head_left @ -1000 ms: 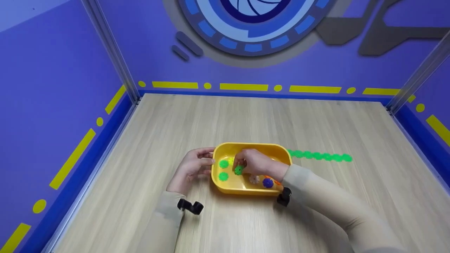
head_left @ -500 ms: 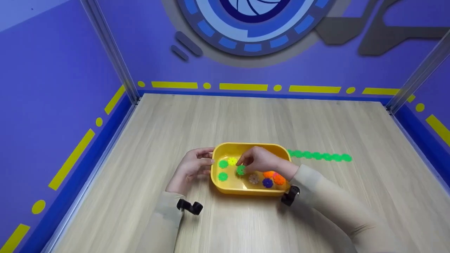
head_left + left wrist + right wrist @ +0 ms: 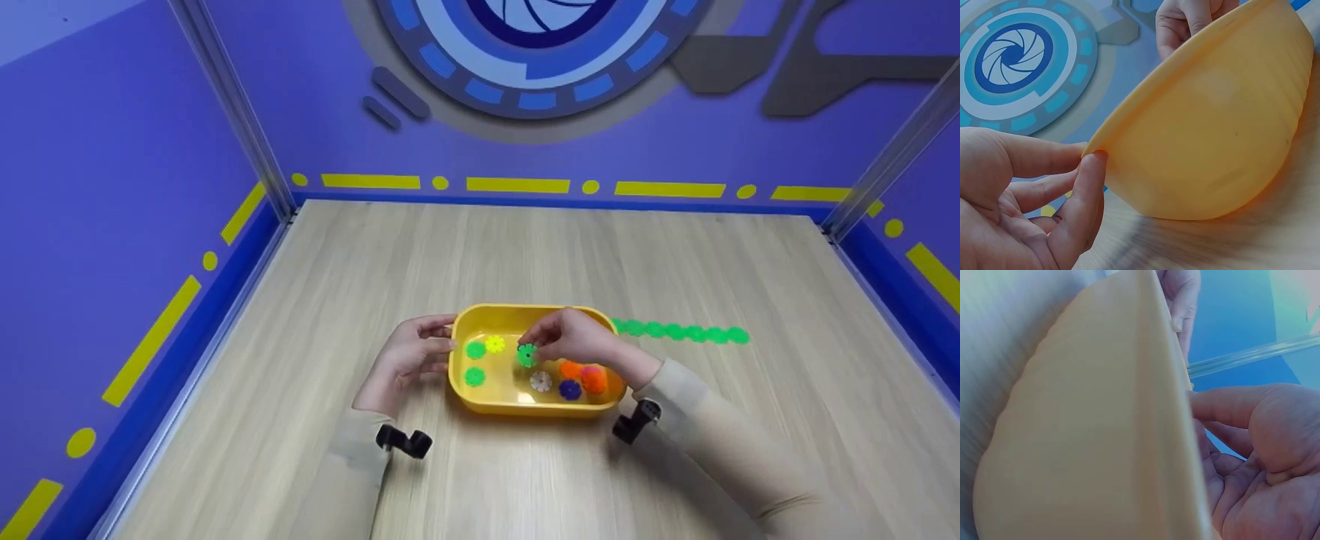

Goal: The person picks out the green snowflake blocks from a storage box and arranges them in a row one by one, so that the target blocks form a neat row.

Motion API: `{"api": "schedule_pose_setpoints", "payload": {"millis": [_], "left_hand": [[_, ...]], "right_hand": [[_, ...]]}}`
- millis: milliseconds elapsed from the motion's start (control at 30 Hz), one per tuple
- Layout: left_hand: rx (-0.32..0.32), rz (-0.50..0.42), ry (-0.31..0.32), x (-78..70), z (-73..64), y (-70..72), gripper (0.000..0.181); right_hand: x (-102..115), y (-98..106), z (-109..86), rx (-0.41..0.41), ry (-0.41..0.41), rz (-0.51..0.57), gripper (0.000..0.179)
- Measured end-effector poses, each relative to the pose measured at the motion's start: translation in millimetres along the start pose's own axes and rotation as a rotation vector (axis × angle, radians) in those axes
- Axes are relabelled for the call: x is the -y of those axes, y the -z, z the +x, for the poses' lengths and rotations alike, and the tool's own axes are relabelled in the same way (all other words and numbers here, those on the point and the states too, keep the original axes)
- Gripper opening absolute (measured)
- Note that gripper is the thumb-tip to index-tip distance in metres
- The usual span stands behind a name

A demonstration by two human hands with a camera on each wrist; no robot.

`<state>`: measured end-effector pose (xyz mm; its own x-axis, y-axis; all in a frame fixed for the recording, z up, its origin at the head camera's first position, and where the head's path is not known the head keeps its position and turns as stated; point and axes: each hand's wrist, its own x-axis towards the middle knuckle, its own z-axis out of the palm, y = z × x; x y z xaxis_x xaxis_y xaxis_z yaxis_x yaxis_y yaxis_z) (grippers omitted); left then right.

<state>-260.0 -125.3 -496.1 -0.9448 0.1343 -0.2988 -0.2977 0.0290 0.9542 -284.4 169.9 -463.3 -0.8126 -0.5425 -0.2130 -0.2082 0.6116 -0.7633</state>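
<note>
A yellow plastic tub (image 3: 495, 409) stands on the table, its outer wall (image 3: 1207, 124) filling much of the left wrist view. My left hand (image 3: 409, 349) pinches the rim at its left end. Inside the tub, my right hand (image 3: 581, 339) pinches a green snowflake disc (image 3: 527, 355) between thumb and fingers, held up off the floor. In the right wrist view the tub wall (image 3: 1084, 410) hides the fingertips and the disc. Two more green discs (image 3: 475, 376) lie at the left end, close to a yellow disc (image 3: 495, 343).
A clear disc (image 3: 541, 381), a dark blue disc (image 3: 570, 389) and orange discs (image 3: 594, 380) lie in the tub's right half. Behind its right end, a chain of joined green discs (image 3: 694, 333) stretches across the wooden table (image 3: 420, 255). Purple panels (image 3: 645, 142) enclose the table.
My right hand has moved right and a little away from me, lifting the green disc and uncovering the yellow and orange discs. My left hand stays at the rim.
</note>
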Motion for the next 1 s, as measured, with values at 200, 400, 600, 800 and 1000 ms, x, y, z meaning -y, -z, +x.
{"api": "schedule_pose_setpoints", "payload": {"millis": [200, 400, 600, 800, 1000], "left_hand": [[0.001, -0.003, 0.008, -0.6, -1.2, -0.3, 0.053], [-0.002, 0.006, 0.007, -1.0, -1.3, -0.2, 0.052], [-0.004, 0.020, 0.010, -0.6, -0.9, 0.3, 0.052], [-0.007, 0.025, 0.008, -1.3, -1.3, 0.1, 0.052], [-0.008, 0.019, 0.010, -1.0, -1.6, -0.4, 0.051]], "right_hand": [[-4, 11, -8.7, -0.032, -0.030, 0.087, 0.025], [-13, 19, -18.5, -0.043, -0.058, 0.178, 0.027], [-26, 25, -29.0, -0.063, -0.068, 0.252, 0.030], [-31, 32, -39.1, -0.096, -0.077, 0.287, 0.033], [-38, 40, -48.9, -0.135, -0.101, 0.295, 0.037]]}}
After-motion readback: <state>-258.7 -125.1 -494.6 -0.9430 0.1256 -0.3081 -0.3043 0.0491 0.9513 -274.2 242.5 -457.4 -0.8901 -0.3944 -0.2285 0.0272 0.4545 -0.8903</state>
